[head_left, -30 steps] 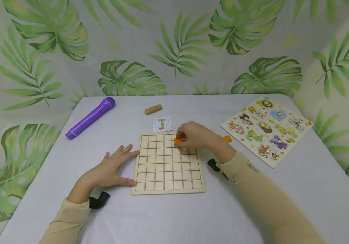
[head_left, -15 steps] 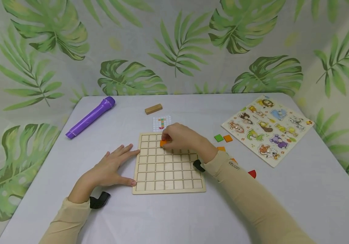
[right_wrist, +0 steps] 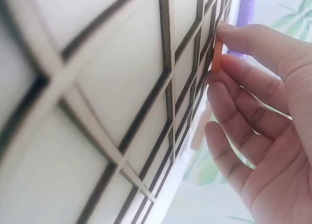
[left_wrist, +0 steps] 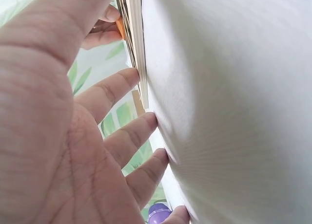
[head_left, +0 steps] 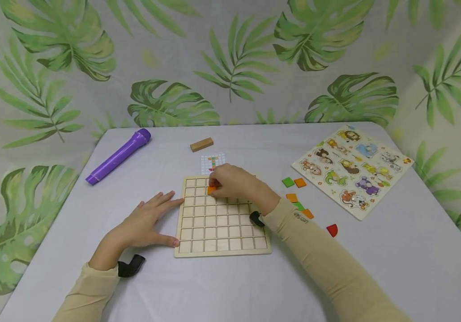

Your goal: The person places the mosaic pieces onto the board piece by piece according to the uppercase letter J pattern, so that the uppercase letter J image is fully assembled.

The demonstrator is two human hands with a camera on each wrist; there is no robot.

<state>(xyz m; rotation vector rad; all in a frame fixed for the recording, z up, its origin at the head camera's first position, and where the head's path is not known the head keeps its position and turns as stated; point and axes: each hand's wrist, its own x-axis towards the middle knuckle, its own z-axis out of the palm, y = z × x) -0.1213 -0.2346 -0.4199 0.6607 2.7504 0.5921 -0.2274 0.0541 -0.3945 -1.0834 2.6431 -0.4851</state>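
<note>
A wooden grid board with square recesses lies in the middle of the table in the head view. Over its far rows my right hand pinches an orange square tile between thumb and fingers. In the right wrist view the orange tile is held on edge, right at the board's surface. My left hand lies with fingers spread at the board's left side, thumb and index fingertip touching its edge. A small pattern card with a coloured figure sits just behind the board, partly hidden by my right hand.
Right of the board lie loose tiles: a green square, several orange squares and a red quarter-circle. An animal puzzle board is at the far right. A wooden block and a purple toy microphone lie at the back.
My right hand has moved left across the far rows with the orange tile, uncovering the loose tiles at right. My left hand has stayed at the board's edge.
</note>
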